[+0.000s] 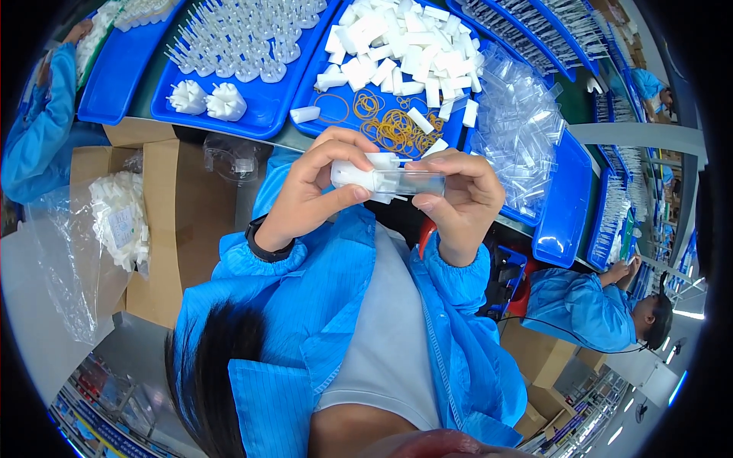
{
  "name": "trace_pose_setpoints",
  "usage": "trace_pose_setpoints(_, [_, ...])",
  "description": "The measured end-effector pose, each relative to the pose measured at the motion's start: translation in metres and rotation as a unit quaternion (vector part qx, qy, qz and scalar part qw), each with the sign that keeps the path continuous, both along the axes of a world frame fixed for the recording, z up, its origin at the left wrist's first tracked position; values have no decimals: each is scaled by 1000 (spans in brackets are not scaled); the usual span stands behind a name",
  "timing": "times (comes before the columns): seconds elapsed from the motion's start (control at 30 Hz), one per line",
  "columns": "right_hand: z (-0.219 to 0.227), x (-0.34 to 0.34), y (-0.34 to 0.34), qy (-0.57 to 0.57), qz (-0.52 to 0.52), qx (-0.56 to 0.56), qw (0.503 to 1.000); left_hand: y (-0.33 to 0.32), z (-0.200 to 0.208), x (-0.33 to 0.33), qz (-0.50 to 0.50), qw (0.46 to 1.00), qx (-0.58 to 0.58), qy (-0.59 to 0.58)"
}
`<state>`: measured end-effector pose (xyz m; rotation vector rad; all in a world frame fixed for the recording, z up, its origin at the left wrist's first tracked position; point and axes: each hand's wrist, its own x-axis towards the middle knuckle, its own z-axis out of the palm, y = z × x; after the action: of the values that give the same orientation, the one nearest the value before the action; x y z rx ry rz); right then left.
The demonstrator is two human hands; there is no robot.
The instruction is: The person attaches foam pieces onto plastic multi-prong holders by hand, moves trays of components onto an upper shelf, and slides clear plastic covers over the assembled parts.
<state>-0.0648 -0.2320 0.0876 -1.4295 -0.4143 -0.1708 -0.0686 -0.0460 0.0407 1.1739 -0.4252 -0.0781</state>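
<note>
My left hand [311, 189] pinches a bundle of white plastic parts [350, 175] between thumb and fingers, just in front of the trays. In my right hand [467, 197] is a clear plastic sleeve [418, 182], gripped by thumb and fingertips. The sleeve's left end meets the right end of the white parts, and thin white prongs show beside it. How far the parts reach inside the sleeve I cannot tell. Just beyond my hands lie tan rubber bands [393, 130] and many white blocks [412, 46] in a blue tray [304, 95].
A blue tray [263, 126] at the left bears upright white pronged parts [244, 38] and two white clusters. Clear sleeves [519, 114] heap at the right. Left of me stands a cardboard box [156, 221] with bagged white parts [122, 217]. Co-workers in blue [584, 305] sit on either side.
</note>
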Motion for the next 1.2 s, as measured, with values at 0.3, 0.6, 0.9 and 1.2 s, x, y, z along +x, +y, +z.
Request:
trace_pose_setpoints(0.3, [4, 4, -2, -90, -9, -74, 993, -2, 0, -2, -8, 1000, 13, 7])
trace_pose_setpoints(0.6, [13, -5, -15, 115, 106, -30, 987, 1, 3, -1, 10, 1000, 0, 20])
trace_pose_setpoints(0.9, [2, 7, -18, -1, 58, -102, 993, -1, 1, -2, 5, 1000, 4, 12])
trace_pose_setpoints(1.2, [-8, 1, -17, 89, 35, -9, 995, 1, 3, -1, 50, 997, 44, -38])
